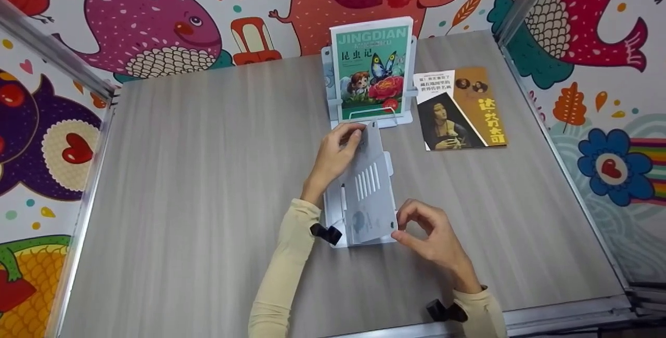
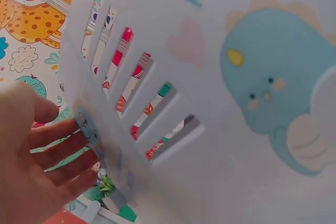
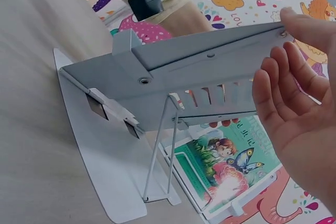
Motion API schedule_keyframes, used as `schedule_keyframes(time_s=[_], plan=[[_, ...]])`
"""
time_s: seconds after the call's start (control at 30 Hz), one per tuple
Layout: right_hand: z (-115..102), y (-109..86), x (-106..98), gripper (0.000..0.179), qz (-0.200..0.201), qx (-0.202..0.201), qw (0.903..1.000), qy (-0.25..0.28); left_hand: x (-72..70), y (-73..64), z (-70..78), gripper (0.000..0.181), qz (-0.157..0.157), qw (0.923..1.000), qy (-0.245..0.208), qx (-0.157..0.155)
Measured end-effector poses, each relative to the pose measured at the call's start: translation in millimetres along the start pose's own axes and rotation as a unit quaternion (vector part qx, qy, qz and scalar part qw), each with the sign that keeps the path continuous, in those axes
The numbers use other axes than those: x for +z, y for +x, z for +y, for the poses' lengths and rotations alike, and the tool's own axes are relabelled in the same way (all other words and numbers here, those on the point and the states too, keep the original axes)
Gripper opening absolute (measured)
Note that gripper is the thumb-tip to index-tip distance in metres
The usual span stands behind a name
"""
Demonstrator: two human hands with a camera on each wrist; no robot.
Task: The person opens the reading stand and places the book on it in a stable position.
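Observation:
A white book stand (image 1: pixel 364 197) with a slotted panel stands on the table at the middle, its panel raised from the base. A printed dinosaur (image 2: pixel 278 72) decorates the panel's face. My left hand (image 1: pixel 335 153) is at the far end; in the left wrist view its fingertips touch the printed face and the thumb is apart. At the near corner, my right hand (image 1: pixel 429 229) pinches the panel's edge between thumb and fingers. A wire support (image 3: pixel 163 150) stands out behind the panel in the right wrist view.
Behind it, a green-covered book (image 1: pixel 369 75) leans upright on another white stand (image 1: pixel 408 67). A brown and white book (image 1: pixel 463 109) lies flat on the table (image 1: pixel 208 171) to the right. Illustrated walls (image 1: pixel 156 21) border the table at the back and sides.

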State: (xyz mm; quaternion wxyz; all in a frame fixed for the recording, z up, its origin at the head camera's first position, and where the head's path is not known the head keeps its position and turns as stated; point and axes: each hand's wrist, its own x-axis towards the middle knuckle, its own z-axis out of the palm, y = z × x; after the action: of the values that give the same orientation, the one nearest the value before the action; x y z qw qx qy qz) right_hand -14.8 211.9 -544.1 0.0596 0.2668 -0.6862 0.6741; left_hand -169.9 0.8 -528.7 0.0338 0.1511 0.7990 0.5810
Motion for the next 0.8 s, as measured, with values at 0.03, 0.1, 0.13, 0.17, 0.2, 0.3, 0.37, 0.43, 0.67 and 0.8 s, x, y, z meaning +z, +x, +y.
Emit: schedule_keyframes(time_s=[0.03, 0.1, 0.13, 0.17, 0.2, 0.3, 0.37, 0.43, 0.67, 0.8], plan=[[1, 0.2, 0, 0.027, 0.003, -0.004, 1.0000, -0.005, -0.4, -0.2, -0.7, 0.030, 0.000, 1.0000, -0.002, 0.000], [1, 0.3, -1, 0.028, 0.012, -0.010, 0.9998, -0.014, -1.2, -0.9, -2.2, 0.030, -0.001, 1.0000, -0.007, 0.000], [1, 0.1, -1, 0.028, 0.015, -0.012, 0.9996, -0.018, -1.3, -1.3, -2.9, 0.030, -0.001, 1.0000, -0.007, -0.001], [2, -0.2, -1, 0.028, 0.019, -0.014, 0.9995, -0.022, -1.3, -1.7, -3.2, 0.030, -0.001, 1.0000, -0.008, -0.003], [3, -0.6, 0, 0.029, 0.021, -0.015, 0.9994, -0.024, -1.2, -1.9, -3.4, 0.030, -0.001, 1.0000, -0.008, -0.004], [4, -2.5, -1, 0.028, 0.025, -0.020, 0.9992, -0.024, -1.4, -1.7, -4.3, 0.030, -0.001, 1.0000, -0.008, -0.002], [6, -3.3, -2, 0.027, 0.030, -0.027, 0.9990, -0.019, -4.5, -3.0, -5.2, 0.029, 0.007, 0.9999, -0.009, -0.001], [7, -4.7, -4, 0.026, 0.042, -0.029, 0.9986, -0.010, -8.9, -5.1, -6.9, 0.029, 0.019, 0.9998, -0.010, -0.002], [6, -6.2, -17, 0.024, 0.131, 0.011, 0.9913, -0.001, -28.9, -17.2, -14.3, 0.027, 0.065, 0.9978, -0.008, -0.005], [6, -5.2, -18, 0.017, 0.178, 0.056, 0.9823, -0.017, -38.2, -23.4, -20.2, 0.026, 0.092, 0.9957, -0.004, -0.001]])
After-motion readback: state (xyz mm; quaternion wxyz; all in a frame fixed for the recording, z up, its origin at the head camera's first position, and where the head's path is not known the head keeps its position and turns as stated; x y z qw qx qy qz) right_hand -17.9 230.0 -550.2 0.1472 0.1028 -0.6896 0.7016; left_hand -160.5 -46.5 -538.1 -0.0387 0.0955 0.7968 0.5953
